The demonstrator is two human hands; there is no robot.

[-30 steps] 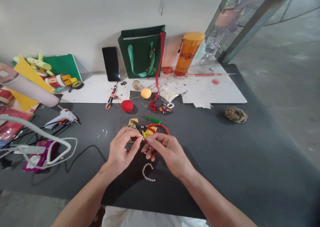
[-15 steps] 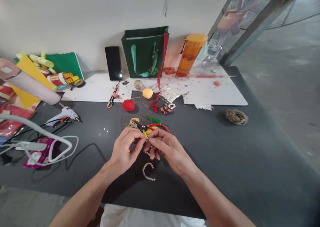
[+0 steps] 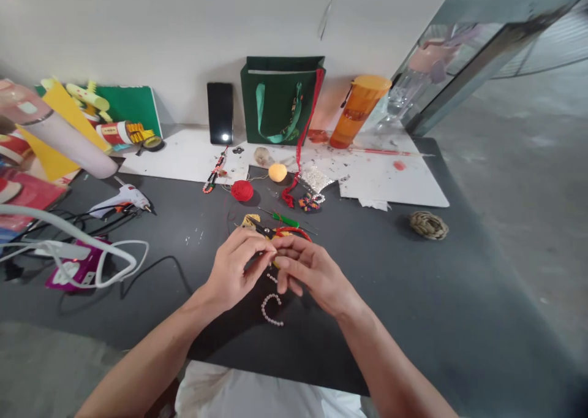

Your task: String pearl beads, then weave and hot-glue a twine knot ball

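Note:
My left hand (image 3: 239,263) is pinched closed over the middle of the dark table, its fingertips meeting those of my right hand. What it grips is too small to make out. My right hand (image 3: 316,272) has its thumb and forefinger closed near the same spot, the other fingers curled beneath. A strand of pearly beads (image 3: 265,312) hangs or lies in a curve below my hands. Just beyond my fingers are red-handled scissors (image 3: 294,229), a tool with a green handle (image 3: 285,220) and a yellow woven piece (image 3: 251,220).
Behind are a red yarn ball (image 3: 242,190), a yellow ball (image 3: 277,173), a green bag (image 3: 282,102), a phone (image 3: 220,113) and an orange bottle (image 3: 361,111). A glue gun (image 3: 124,200) and cables lie left, a rope coil (image 3: 429,225) right.
The view has shifted a little. A small yellow piece at my fingertips is now mostly hidden, and my right hand's fingers have moved slightly apart from my left hand.

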